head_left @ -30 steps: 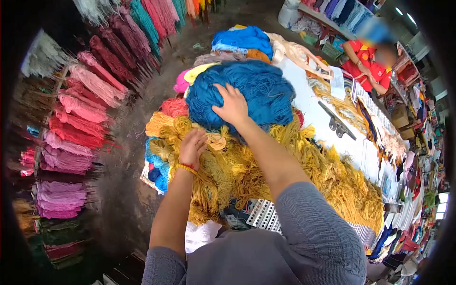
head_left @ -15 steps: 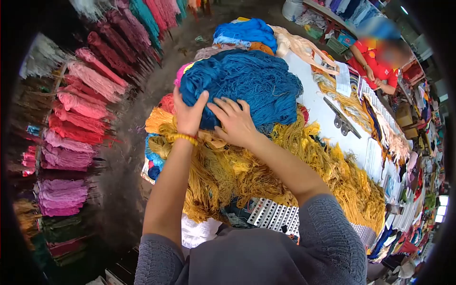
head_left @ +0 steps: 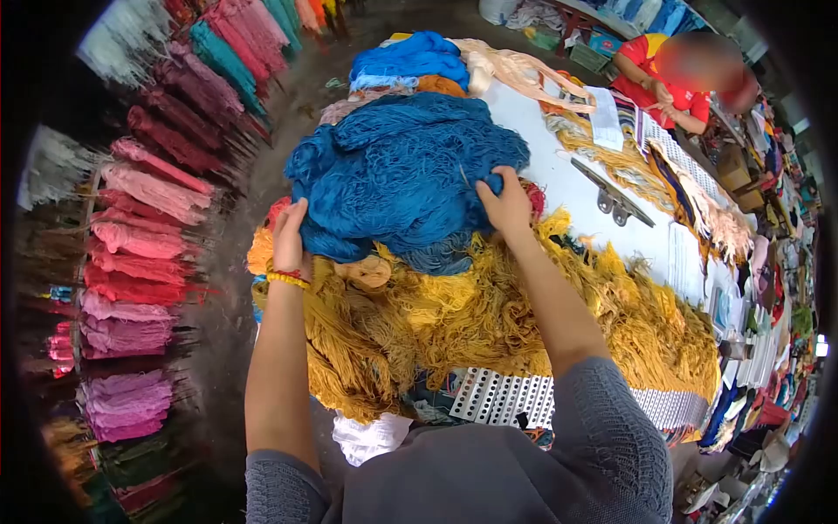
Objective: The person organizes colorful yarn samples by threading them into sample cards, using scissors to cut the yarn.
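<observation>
A large heap of dark blue yarn point(head_left: 410, 170) lies on the table, on top of other skeins. At its lower left edge my left hand point(head_left: 289, 236), with a yellow bead bracelet on the wrist, grips the yarn; some of its fingers are hidden. My right hand point(head_left: 508, 206) is closed around a bunch of the same yarn at the right edge. Mustard-yellow yarn point(head_left: 436, 323) spreads just below, between my forearms. A small grey-blue skein point(head_left: 441, 255) hangs from the heap's lower side.
Bright blue skeins point(head_left: 410, 58) lie behind the heap. On the white table point(head_left: 559, 170) are a metal clip piece point(head_left: 614, 194) and paper sheets. Racks of pink and red skeins point(head_left: 144, 236) stand left. A person in red point(head_left: 659, 83) works at the far right.
My hands have moved apart, from close together at the blue heap's front left to its two sides. The heap looks spread wider. The view has shifted slightly.
</observation>
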`<state>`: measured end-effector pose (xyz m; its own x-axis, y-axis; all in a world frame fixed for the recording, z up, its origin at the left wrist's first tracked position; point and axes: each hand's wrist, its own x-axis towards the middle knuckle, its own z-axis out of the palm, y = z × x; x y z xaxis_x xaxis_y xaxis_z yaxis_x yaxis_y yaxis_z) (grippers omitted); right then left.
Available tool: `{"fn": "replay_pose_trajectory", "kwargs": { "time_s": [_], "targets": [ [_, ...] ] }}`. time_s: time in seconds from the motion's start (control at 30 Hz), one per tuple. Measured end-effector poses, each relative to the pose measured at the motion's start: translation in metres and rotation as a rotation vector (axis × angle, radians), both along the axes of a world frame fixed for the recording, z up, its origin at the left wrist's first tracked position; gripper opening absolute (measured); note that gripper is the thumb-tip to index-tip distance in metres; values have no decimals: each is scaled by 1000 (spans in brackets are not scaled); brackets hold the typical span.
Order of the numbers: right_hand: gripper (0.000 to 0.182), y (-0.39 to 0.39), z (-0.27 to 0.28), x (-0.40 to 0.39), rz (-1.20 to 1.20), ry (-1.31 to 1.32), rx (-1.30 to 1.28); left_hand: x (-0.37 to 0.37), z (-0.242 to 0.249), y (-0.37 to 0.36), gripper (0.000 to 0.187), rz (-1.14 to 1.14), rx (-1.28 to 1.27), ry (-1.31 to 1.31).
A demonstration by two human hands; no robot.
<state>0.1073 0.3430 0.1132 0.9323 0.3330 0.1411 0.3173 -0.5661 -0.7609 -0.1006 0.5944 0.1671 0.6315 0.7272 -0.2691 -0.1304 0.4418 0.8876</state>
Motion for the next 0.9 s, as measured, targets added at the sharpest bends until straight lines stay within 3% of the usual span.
{"fn": "replay_pose_trajectory", "kwargs": {
  "time_s": [0.03, 0.1, 0.23, 0.33, 0.37, 0.53, 0.57, 0.63, 0.67, 0.73, 0.77, 0.83, 0.9],
  "targets": [
    [32, -2, -2, -5, -13, -134, 80, -3, 12, -4, 17, -24, -92, -80],
    [26, -11, 2, -11, 0, -399, 208, -9, -25, 16, 13, 118, 14, -36],
    [15, -36, 11, -34, 5, -521, 376, -24, -19, 14, 15, 272, 76, -95],
    [19, -52, -13, -47, 213, -224, 94, -45, -63, 31, 22, 297, 200, 142],
    [22, -56, -18, -46, 185, -179, 63, -50, -67, 31, 30, 292, 97, 154],
    [47, -52, -5, -25, 96, -36, 50, -44, -49, 15, 42, 268, 198, 239],
    [47, -48, -1, -17, 92, -37, 53, -45, -49, 13, 43, 218, 394, 382],
    [56, -38, 14, -2, 137, -356, -64, -48, -50, 14, 47, 136, 668, 519],
    [56, -31, 19, 3, 137, -354, -60, -49, -53, 14, 47, 137, 672, 521],
    [64, -18, 27, 14, 266, -346, -346, -45, -47, 6, 53, 136, 988, 698],
    [56, -13, 8, 26, 371, -290, -368, -42, -43, 4, 60, 104, 1045, 824],
    [50, -7, 5, 37, 354, -258, -281, -31, -17, -16, 65, 134, 1354, 929],
    [32, -6, 16, 31, 259, -176, -51, -17, 12, -28, 70, 59, 1484, 717]
  ]
}}
